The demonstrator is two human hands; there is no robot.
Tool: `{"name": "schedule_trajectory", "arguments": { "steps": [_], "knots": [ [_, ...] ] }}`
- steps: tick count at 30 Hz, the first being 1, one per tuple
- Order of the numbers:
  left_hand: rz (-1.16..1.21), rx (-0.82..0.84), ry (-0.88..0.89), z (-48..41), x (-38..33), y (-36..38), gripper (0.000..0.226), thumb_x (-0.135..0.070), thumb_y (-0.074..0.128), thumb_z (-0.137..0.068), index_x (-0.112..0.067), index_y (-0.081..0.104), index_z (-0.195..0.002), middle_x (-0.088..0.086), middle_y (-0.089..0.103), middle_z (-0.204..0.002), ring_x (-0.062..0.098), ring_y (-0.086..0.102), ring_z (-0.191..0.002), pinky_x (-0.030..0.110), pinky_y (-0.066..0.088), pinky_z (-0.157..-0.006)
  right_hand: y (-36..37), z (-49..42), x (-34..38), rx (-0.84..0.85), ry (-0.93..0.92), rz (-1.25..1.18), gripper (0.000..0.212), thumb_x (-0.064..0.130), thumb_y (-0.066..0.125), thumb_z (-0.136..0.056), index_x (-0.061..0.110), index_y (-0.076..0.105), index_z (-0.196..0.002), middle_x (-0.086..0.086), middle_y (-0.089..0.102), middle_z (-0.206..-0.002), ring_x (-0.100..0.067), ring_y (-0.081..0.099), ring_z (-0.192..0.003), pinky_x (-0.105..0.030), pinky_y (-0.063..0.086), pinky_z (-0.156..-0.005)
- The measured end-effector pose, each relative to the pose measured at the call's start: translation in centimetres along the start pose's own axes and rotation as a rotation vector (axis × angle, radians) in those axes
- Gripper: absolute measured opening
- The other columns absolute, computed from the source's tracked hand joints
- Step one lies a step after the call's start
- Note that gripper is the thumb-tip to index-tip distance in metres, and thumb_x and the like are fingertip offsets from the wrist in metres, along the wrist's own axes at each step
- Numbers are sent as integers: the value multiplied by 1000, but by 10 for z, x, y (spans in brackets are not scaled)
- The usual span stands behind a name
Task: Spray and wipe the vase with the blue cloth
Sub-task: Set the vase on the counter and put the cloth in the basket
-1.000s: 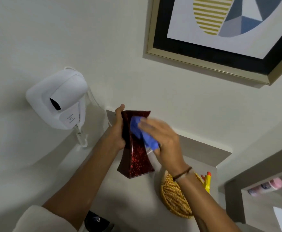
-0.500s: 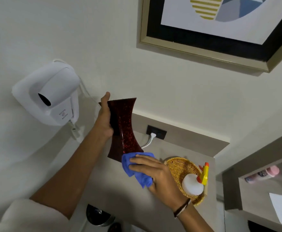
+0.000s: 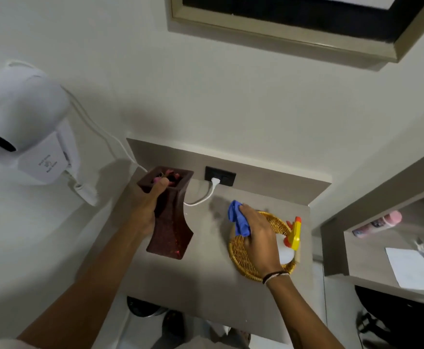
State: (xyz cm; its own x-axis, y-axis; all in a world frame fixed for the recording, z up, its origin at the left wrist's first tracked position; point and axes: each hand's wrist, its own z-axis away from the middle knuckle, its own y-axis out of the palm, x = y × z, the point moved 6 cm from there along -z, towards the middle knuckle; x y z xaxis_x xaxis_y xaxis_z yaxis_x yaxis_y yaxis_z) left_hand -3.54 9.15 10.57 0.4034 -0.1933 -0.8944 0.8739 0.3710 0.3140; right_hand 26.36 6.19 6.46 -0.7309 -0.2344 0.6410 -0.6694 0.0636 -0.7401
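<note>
The dark red glittery vase stands upright on the grey shelf, its square mouth facing up. My left hand grips its narrow neck from the left, thumb at the rim. The blue cloth is bunched in my right hand, which hovers over the wicker basket, well clear of the vase. A white spray bottle with a yellow and orange nozzle lies in the basket, partly hidden by my right hand.
A white wall-mounted hair dryer hangs at left, its cord running to a black socket behind the vase. A framed picture hangs above. At right, a lower shelf holds a pink bottle and a white paper.
The vase has come down from mid-air and stands on the shelf. My right hand has left the vase with the cloth and moved right over the basket.
</note>
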Motion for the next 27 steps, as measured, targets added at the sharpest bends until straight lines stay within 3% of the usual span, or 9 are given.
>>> {"name": "schedule_trajectory", "arguments": {
  "steps": [2, 8, 11, 16, 19, 22, 24, 26, 27],
  "knots": [
    [-5, -12, 37, -1, 2, -6, 6, -13, 68, -102, -15, 71, -107, -6, 84, -80, 8, 80, -70, 26, 65, -60, 8, -5, -23, 25, 70, 80, 61, -9, 73, -92, 7, 60, -149, -15, 62, -150, -33, 59, -140, -52, 47, -120],
    [-52, -53, 63, 1, 10, -29, 18, -11, 50, -114, -14, 68, -119, -8, 86, -90, 9, 82, -82, 26, 66, -67, 59, -12, -70, 217, 109, 368, 66, 8, 62, -105, 8, 35, -164, -15, 38, -169, -32, 34, -158, -44, 30, -131],
    [-73, -45, 66, 0, 14, -42, 23, -14, 47, -115, -16, 69, -119, -9, 86, -95, 8, 82, -87, 26, 67, -74, 85, 4, -88, 343, 163, 456, 72, 10, 55, -108, 6, 17, -169, -17, 21, -176, -34, 18, -164, -46, 20, -134],
    [-99, -40, 92, -4, 15, -50, 25, -13, 43, -115, -13, 68, -119, -8, 86, -96, 9, 81, -90, 27, 66, -81, 112, 29, -97, 498, 106, 551, 69, 11, 44, -112, 6, 7, -170, -18, 5, -178, -40, 2, -165, -52, 7, -135],
    [-86, -7, 98, -9, 19, -47, 25, -20, 47, -113, -9, 66, -125, -8, 86, -100, 10, 81, -95, 28, 66, -84, 116, 25, -103, 571, 102, 557, 74, 23, 42, -113, 5, -3, -169, -17, -8, -178, -38, -10, -165, -51, 1, -135],
    [-44, 10, 49, -11, 25, -39, 42, -24, 48, -110, -1, 59, -144, -5, 85, -109, 13, 80, -102, 30, 66, -88, 115, 21, -107, 623, 90, 555, 78, 33, 39, -113, 2, -6, -168, -19, -12, -177, -37, -12, -164, -51, 1, -135],
    [-40, 25, 30, -14, 31, -35, 35, -28, 52, -108, -13, 76, -130, -6, 86, -109, 12, 81, -102, 29, 66, -87, 114, 21, -109, 661, 70, 575, 78, 37, 37, -113, 2, -6, -168, -20, -12, -177, -38, -12, -164, -50, 0, -135],
    [-65, 45, 28, -16, 36, -32, 31, -50, 76, -95, -25, 87, -110, -6, 86, -107, 10, 81, -100, 28, 66, -88, 113, 19, -112, 690, 61, 582, 79, 39, 37, -112, 2, -5, -168, -20, -11, -177, -38, -11, -164, -50, 0, -135],
    [-95, 40, 29, -16, 36, -29, 54, -64, 90, -77, -23, 85, -112, -5, 85, -109, 10, 79, -100, 27, 65, -90, 112, 18, -114, 703, 66, 566, 81, 40, 40, -111, 2, -5, -168, -20, -11, -177, -38, -10, -165, -49, -1, -135]
  ]
}}
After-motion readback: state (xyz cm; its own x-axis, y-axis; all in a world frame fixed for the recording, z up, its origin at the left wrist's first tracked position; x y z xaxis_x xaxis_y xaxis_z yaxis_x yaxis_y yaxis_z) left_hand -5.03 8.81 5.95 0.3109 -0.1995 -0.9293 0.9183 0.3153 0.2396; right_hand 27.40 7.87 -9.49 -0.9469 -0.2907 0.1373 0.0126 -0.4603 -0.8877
